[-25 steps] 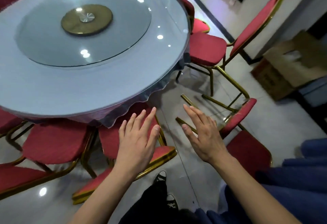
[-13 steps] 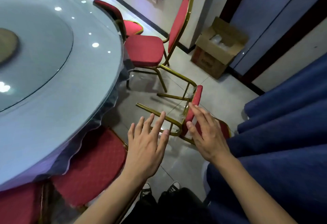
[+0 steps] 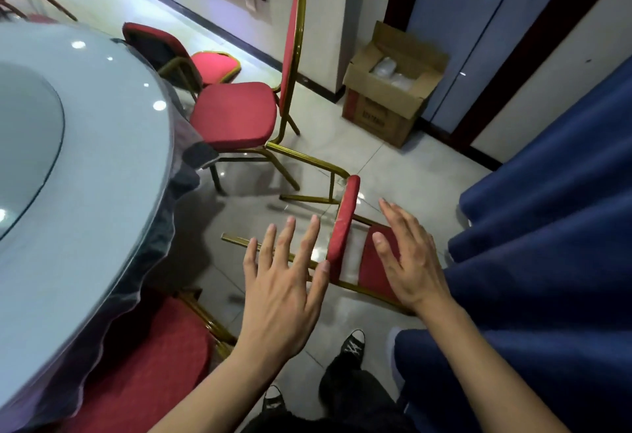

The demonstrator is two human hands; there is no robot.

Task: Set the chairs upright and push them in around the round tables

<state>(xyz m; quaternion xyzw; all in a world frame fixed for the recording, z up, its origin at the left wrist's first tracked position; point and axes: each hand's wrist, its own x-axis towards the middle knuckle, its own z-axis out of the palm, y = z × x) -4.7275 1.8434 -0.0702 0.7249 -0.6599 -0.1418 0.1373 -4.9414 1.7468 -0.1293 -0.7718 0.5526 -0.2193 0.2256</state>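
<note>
A red chair with a gold frame (image 3: 343,224) lies tipped over on the tiled floor, its seat on edge and its legs pointing left toward the round table (image 3: 85,172). My left hand (image 3: 285,282) hovers with spread straight fingers just left of the seat, thumb close to its edge. Over the fallen chair's backrest, right of the seat, my right hand (image 3: 410,258) is also held flat and holds nothing. An upright red chair (image 3: 236,118) stands at the table beyond. Another red chair (image 3: 154,357) is tucked under the table at lower left.
A third red chair (image 3: 212,63) stands at the table's far side. An open cardboard box (image 3: 390,87) sits on the floor by the wall. Blue draped cloth (image 3: 547,227) fills the right side. My feet in black shoes (image 3: 352,347) stand on the tiles below.
The view has swung right and closer to the fallen chair. Both hands stay spread and now flank its seat, the right hand over the backrest.
</note>
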